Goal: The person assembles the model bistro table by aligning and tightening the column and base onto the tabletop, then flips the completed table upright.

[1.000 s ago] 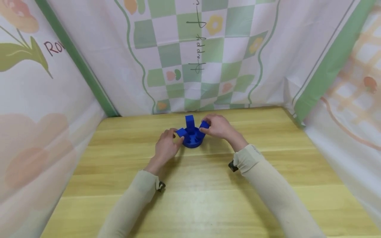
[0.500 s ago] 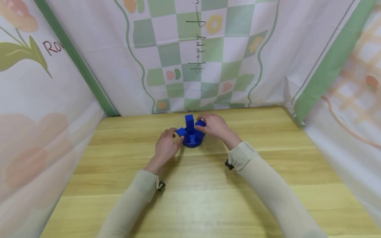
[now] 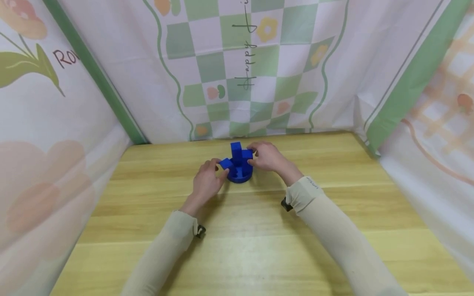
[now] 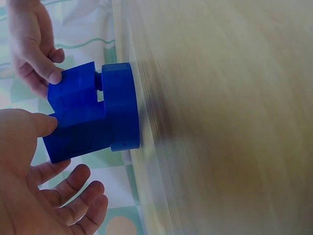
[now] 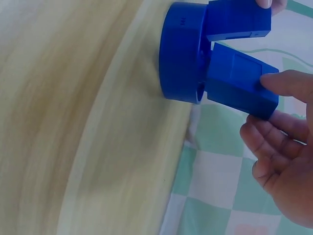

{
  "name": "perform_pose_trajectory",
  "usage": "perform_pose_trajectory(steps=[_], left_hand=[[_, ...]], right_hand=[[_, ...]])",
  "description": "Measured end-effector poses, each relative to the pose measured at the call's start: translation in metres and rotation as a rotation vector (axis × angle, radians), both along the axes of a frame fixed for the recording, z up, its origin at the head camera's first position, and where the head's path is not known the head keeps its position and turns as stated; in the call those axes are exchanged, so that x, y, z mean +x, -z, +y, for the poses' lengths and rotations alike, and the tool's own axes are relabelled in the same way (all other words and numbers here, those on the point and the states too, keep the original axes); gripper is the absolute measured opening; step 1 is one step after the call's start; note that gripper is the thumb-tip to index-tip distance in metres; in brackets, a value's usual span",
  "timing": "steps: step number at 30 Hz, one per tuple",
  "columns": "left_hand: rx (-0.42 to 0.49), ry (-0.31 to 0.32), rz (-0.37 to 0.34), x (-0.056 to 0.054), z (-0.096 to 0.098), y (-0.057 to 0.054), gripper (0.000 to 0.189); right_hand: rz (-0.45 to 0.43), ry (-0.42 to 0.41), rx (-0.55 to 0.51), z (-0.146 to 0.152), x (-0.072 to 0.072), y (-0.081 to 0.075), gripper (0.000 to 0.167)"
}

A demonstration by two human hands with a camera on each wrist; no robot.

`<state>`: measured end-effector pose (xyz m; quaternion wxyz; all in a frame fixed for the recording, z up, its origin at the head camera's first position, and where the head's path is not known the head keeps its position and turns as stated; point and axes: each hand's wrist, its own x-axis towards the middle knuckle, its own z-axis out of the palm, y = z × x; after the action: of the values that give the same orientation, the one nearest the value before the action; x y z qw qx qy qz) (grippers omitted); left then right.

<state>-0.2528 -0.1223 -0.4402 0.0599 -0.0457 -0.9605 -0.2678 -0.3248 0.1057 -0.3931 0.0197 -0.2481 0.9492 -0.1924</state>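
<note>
A round blue base (image 3: pixel 240 179) stands on the table, with three blue rectangular blocks rising from it. My left hand (image 3: pixel 206 181) pinches the left block (image 3: pixel 225 164), which leans outward; in the left wrist view the thumb presses one side of this block (image 4: pixel 80 137) and the other fingers curl loosely beneath. On the far side my right hand (image 3: pixel 269 157) holds the right block (image 3: pixel 247 155) between thumb and fingers. The right wrist view has that block (image 5: pixel 239 81) tilted at the base's rim (image 5: pixel 181 54). Between them, the rear block (image 3: pixel 236 153) stands upright, untouched.
The wooden table (image 3: pixel 237 246) stretches toward me and to both sides. Just behind the base, its back edge meets a patterned curtain (image 3: pixel 252 98). More printed cloth hangs at the left (image 3: pixel 55 164) and right (image 3: pixel 426 176).
My right hand has shifted slightly left, bringing the right block closer to the rear block and more upright. The left hand and its block stay where they were.
</note>
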Motion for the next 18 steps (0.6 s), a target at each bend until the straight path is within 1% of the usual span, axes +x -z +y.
perform_pose_trajectory(steps=[4,9,12,14,18], left_hand=[[-0.007,0.0,-0.004,-0.001,0.0,-0.001,0.049],[0.001,-0.001,0.013,-0.001,0.003,-0.003,0.048],[-0.001,-0.004,0.015,-0.001,0.003,-0.002,0.048],[0.001,-0.003,0.012,-0.001,0.003,-0.001,0.049],[0.002,-0.01,0.001,0.0,0.002,0.001,0.05]], right_hand=[[0.011,-0.029,-0.015,0.001,0.001,0.001,0.059],[0.032,-0.042,0.036,0.007,0.002,0.001,0.058],[0.03,-0.044,0.04,0.01,0.001,0.0,0.059],[0.028,-0.034,0.031,0.011,0.001,0.0,0.056],[0.01,0.011,0.01,0.012,0.0,0.002,0.05]])
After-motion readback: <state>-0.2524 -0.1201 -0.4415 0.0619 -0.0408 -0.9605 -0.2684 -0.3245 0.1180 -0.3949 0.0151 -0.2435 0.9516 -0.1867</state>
